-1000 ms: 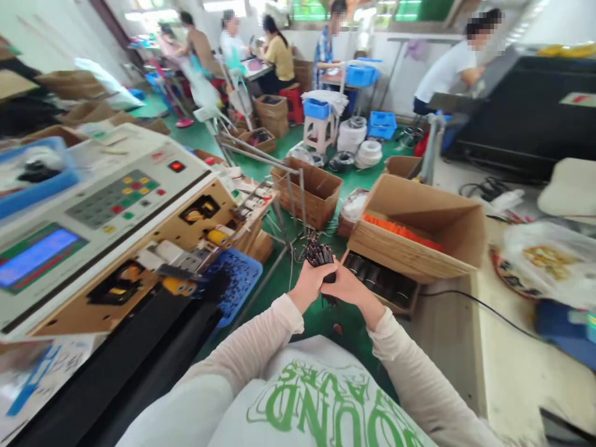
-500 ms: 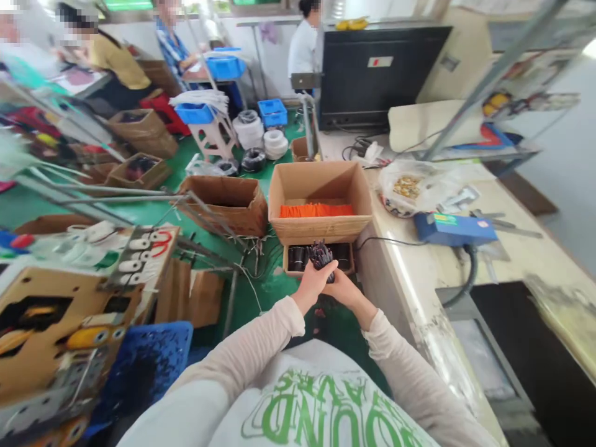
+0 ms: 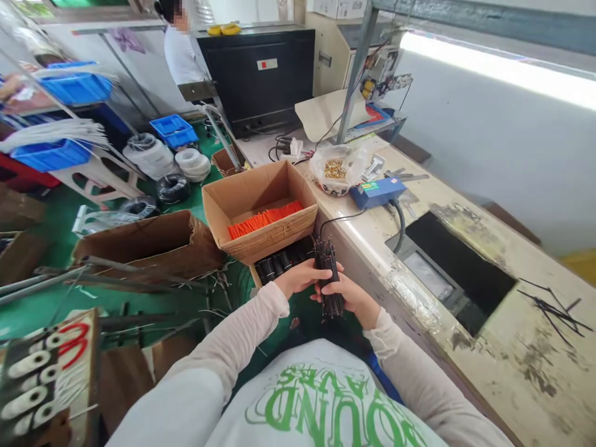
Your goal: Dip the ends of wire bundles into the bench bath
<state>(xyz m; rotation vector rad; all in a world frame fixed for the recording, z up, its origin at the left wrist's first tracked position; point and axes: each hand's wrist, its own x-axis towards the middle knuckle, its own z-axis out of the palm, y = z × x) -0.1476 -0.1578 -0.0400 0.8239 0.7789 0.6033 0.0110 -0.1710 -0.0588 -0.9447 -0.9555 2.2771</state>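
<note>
A bundle of short black wires (image 3: 331, 301) stands roughly upright in front of my body, held in both hands. My left hand (image 3: 302, 277) is closed around its upper part from the left. From the right, my right hand (image 3: 350, 294) grips it a little lower, thumb across the front. The wire ends stick out above and below my fingers. Just beyond my left hand sits a low box of black bundles (image 3: 279, 264), partly hidden under a cardboard box (image 3: 261, 245) that contains a row of orange wires (image 3: 265, 220).
On the worktable (image 3: 447, 205) at right are a blue device (image 3: 378, 193), a plastic bag of brass-coloured parts (image 3: 336, 169), a dark recess (image 3: 459, 267) and loose black wires (image 3: 554, 310). An open brown carton (image 3: 149, 245) and coils (image 3: 173, 187) stand on the floor at left. A person (image 3: 179, 53) sits behind.
My view has swung to the right, bringing more of the worktable in. The wire bundle has turned more upright, and my right hand now shows in front of it.
</note>
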